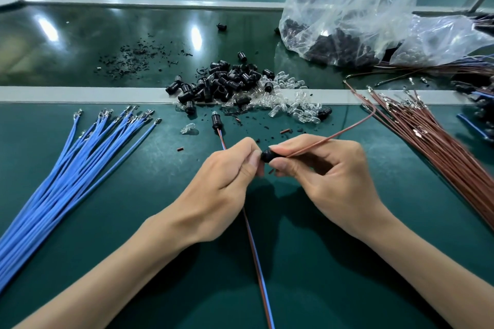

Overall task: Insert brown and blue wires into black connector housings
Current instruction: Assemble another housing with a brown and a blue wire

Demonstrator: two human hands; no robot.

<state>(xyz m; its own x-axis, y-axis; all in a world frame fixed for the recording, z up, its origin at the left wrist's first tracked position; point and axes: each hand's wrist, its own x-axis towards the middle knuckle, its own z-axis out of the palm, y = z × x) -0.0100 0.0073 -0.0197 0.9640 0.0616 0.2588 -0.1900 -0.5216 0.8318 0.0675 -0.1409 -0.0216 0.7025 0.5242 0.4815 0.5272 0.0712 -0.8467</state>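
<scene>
**Head view: both hands at one black connector housing, centre frame**

The left hand (227, 168) has its fingers curled, with thumb and forefinger pinching the left end of a black connector housing (267, 155). The right hand (320, 168), fingers also curled, pinches a brown wire (334, 136) where it meets the housing's right end. How far the wire sits inside the housing cannot be told. The housing is small, dark, rounded and ribbed, and it is held clear of the green surface (133, 222). The brown wire arcs from it toward the upper right.

A finished housing (215, 121) lies just above the left hand. Its paired brown and blue leads (260, 270) run under that hand to the bottom edge. Whether the hand grips them cannot be told.

Stock on the surface:
- Left: a fanned bundle of blue wires (80, 157) with metal terminals at the far ends.
- Right: a bundle of brown wires (433, 141), likewise terminated.
- Upper centre: a pile of loose black housings (227, 83), touching a scatter of clear glass bulbs (291, 107).
- Upper right: a clear plastic bag (361, 8) holding more dark parts.
- Upper left: fine black debris (133, 57).
</scene>
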